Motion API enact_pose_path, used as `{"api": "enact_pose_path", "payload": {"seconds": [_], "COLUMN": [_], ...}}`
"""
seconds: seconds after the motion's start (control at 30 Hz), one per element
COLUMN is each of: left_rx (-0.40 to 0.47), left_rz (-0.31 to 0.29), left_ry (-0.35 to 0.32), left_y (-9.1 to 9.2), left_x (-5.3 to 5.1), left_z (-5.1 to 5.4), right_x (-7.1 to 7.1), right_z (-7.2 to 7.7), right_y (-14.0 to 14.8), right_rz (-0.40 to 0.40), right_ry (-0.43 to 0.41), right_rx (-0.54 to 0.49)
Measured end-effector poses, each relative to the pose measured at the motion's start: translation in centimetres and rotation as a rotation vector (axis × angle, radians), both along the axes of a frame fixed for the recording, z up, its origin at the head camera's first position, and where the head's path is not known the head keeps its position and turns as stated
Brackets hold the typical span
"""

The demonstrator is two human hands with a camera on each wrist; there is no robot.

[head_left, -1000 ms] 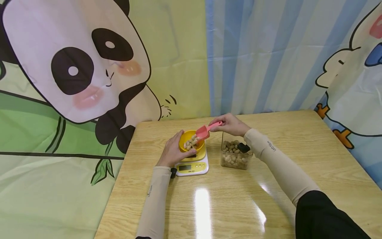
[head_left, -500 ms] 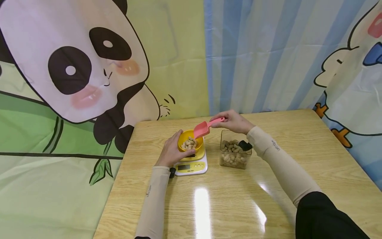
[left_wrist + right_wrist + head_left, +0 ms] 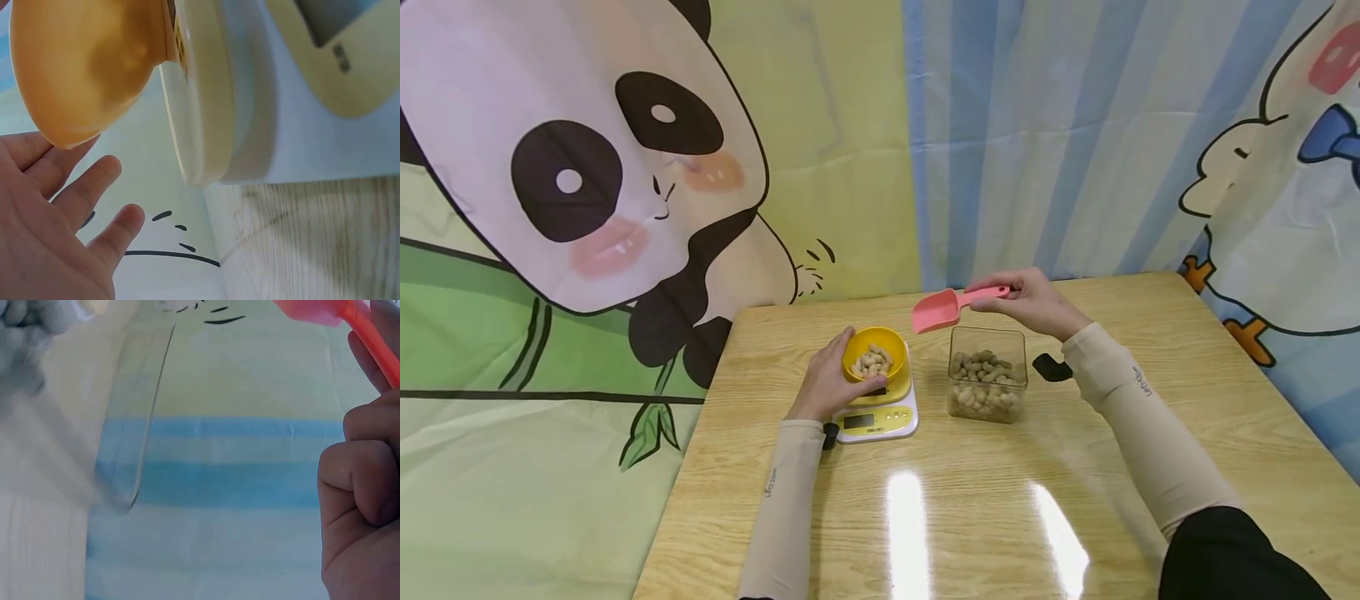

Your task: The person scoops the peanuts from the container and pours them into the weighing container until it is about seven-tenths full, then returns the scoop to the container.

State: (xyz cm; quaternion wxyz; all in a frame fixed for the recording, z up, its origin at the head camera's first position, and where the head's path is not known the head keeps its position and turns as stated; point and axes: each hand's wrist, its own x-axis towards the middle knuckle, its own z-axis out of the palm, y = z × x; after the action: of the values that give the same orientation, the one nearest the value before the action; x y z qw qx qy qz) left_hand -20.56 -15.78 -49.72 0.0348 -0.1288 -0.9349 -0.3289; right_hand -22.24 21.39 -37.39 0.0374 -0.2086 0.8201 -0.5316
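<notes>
A yellow bowl (image 3: 891, 341) with several peanuts (image 3: 871, 362) in it stands on the yellow-and-white kitchen scale (image 3: 880, 422). My left hand (image 3: 827, 379) holds the bowl from its left side, thumb at the front and fingers round the far side. The left wrist view shows fingers against the bowl's outside (image 3: 87, 69) and the other fingers off it. In my right hand (image 3: 1033, 304) is the handle of a pink scoop (image 3: 937, 311), its fingers curled. The scoop is in the air, back of the clear container (image 3: 987, 415), which is partly filled with peanuts. No peanuts show in the scoop.
A wooden table (image 3: 985, 517) carries everything. Behind it hangs a curtain (image 3: 842, 167) with a panda and blue stripes. The container stands to the right of the scale, with a gap of table between them. A black wrist-camera piece (image 3: 1051, 367) hangs under the right wrist.
The peanuts on the scoop have slid into the bowl. My right hand has lifted the scoop away from the bowl and moved it right, past the container's back. My left hand has stayed on the bowl.
</notes>
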Motion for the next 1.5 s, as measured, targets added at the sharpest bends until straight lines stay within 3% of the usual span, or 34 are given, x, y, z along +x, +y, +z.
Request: {"api": "enact_pose_path", "payload": {"seconds": [0.17,0.4,0.63,0.93,1.13,1.27,1.37,1.5], "left_rx": [0.004,0.001,-0.011,-0.028,-0.03,-0.048,-0.076,-0.127], "left_rz": [0.007,-0.001,-0.005,-0.015,-0.027,-0.098,-0.195,-0.3], "left_ry": [-0.004,-0.007,-0.003,0.004,0.051,0.097,0.122,0.121], "left_y": [-0.1,0.0,0.0,-0.1,0.8,3.0,5.2,8.1], "left_x": [0.0,0.0,0.0,0.0,-0.1,-0.2,-0.3,-0.2], "left_z": [-0.2,-0.1,0.1,0.6,1.3,2.7,3.7,4.3], "right_x": [1.0,2.4,2.8,2.8,2.4,2.1,1.9,1.6], "right_z": [-1.3,-2.5,-3.0,-2.7,-2.8,-2.8,-2.5,-2.0], "right_y": [2.3,5.4,7.9,8.7,8.9,8.8,8.5,7.9], "right_rz": [-0.016,-0.066,-0.106,0.014,0.061,0.077,0.095,0.123], "right_ry": [0.025,-0.012,0.022,0.121,0.135,0.153,0.164,0.161], "right_rx": [0.014,0.047,0.165,0.25,0.272,0.311,0.354,0.406]}}
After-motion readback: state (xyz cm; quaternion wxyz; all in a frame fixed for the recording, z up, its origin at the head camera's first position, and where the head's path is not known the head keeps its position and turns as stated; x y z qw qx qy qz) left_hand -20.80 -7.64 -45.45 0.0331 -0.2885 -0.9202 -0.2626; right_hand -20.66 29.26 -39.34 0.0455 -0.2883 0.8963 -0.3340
